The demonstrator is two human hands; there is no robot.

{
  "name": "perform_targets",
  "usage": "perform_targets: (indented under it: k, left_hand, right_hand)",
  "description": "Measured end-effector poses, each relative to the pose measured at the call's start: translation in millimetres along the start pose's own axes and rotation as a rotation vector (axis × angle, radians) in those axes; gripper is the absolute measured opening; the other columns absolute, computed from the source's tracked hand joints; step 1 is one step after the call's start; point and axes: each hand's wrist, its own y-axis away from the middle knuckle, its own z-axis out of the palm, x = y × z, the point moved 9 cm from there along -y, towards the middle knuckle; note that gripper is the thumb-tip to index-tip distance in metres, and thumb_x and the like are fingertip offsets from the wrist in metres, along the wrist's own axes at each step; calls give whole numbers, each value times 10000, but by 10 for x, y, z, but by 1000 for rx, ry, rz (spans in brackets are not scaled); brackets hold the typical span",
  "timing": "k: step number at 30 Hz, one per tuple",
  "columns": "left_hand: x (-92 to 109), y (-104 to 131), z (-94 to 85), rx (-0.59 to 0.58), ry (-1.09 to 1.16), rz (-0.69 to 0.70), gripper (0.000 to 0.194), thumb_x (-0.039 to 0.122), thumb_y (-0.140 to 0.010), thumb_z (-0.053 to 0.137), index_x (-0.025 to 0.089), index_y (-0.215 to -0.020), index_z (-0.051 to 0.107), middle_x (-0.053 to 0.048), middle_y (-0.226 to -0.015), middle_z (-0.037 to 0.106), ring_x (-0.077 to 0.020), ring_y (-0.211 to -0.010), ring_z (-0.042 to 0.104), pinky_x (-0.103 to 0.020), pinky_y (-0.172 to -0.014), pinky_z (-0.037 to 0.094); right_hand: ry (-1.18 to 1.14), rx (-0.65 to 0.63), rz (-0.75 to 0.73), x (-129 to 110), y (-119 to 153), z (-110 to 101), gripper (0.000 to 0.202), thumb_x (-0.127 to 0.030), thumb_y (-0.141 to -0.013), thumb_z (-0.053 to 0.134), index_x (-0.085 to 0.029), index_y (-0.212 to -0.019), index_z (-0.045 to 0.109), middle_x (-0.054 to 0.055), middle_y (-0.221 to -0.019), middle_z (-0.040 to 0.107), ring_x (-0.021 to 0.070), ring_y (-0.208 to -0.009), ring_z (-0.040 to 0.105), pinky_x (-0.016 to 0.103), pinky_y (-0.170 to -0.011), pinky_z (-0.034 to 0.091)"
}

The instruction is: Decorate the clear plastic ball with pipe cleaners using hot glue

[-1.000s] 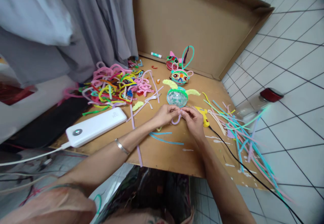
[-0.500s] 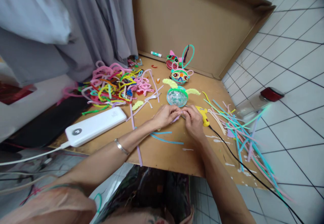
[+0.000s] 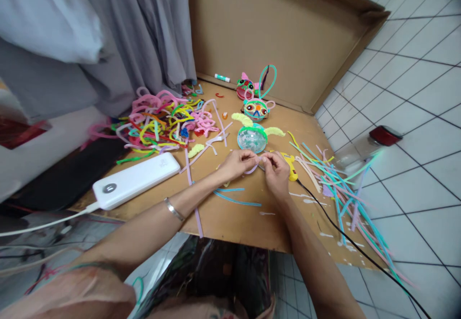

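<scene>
Lilac pipe cleaner (image 3: 253,168) shows a higher, smaller loop than one second ago. Over the brown table (image 3: 234,223), the person's left hand (image 3: 236,164) and right hand (image 3: 276,171) pinch it between closed fingertips, near the green-rimmed clear bowl (image 3: 252,140). Yellow glue gun (image 3: 293,170) lies beside the right hand.

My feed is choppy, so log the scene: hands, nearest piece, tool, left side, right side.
left hand: pinching a lilac strip
right hand: pinching the same strip
nearest piece: translucent dome with yellow-green flaps, beyond the hands
tool: yellow glue gun, partly behind right hand
left side: multicoloured strip pile, white power bank
right side: loose pastel strips
</scene>
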Motion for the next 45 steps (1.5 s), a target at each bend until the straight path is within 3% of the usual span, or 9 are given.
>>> perform_targets:
  k: [5,8,11,14,16,20,28,36,45]
  left_hand:
    - [-71,17,171,-127,224,-69,521,650,-706,717,156,-826,599,19,-629,592,-69,-479,459,-200,-475,337]
    - [-54,6,129,-67,186,-25,497,653,-737,688,171,-778,577,61,-545,499,-53,-430,348,-204,-453,259]
    - [-40,-8,25,26,125,5,469,630,-773,655,180,-710,540,77,-507,414,-55,-434,290,-217,-461,221]
    - [-44,-24,-42,71,91,15,458,609,-791,628,189,-671,491,76,-510,396,-59,-440,267,-225,-464,200]
    - [-39,-31,-56,80,75,28,439,589,-802,615,192,-670,482,74,-516,392,-63,-447,267,-228,-468,197]
    - [-7,-23,-72,104,61,46,410,554,-816,613,194,-677,478,74,-521,377,-70,-462,267,-232,-480,194]
    - [-32,-31,-67,107,151,14,406,536,-783,673,186,-691,489,73,-537,397,-58,-458,264,-222,-470,191]
    - [-2,-30,-146,199,223,5,189,317,-797,640,168,-757,530,63,-575,477,-52,-465,309,-190,-467,217]
    - [20,-28,-178,241,344,4,164,261,-738,668,165,-795,549,66,-592,532,-42,-455,356,-175,-462,263]
  right_hand:
    - [-25,-4,23,42,6,23,173,-320,-880,556,-226,-769,650,16,-762,650,179,-751,587,305,-722,468]
    - [7,-11,21,92,-21,-1,205,-360,-901,549,-228,-788,657,20,-781,658,183,-782,601,305,-749,469]
    - [154,108,28,195,-92,-256,314,-400,-958,456,-217,-826,674,46,-819,675,196,-825,610,319,-785,464]
    - [493,282,129,345,-136,-629,354,-400,-964,428,-170,-930,695,121,-932,700,242,-901,626,368,-826,464]
    - [749,226,258,481,-155,-717,386,-430,-940,487,-117,-1012,702,196,-1035,701,297,-967,648,403,-829,472]
    - [1039,-37,457,701,-113,-625,551,-566,-875,577,-58,-1044,708,280,-1075,705,376,-994,690,419,-790,493]
    - [1013,-137,633,864,-69,-609,462,-489,-853,596,-109,-1099,691,219,-1083,746,340,-1032,718,354,-765,502]
    - [1012,66,630,567,-104,-729,523,-447,-844,588,-85,-1221,599,218,-1028,734,360,-980,709,386,-764,489]
    - [863,450,301,245,-125,-936,426,-455,-757,595,-142,-1043,632,161,-923,709,325,-836,663,372,-695,456]
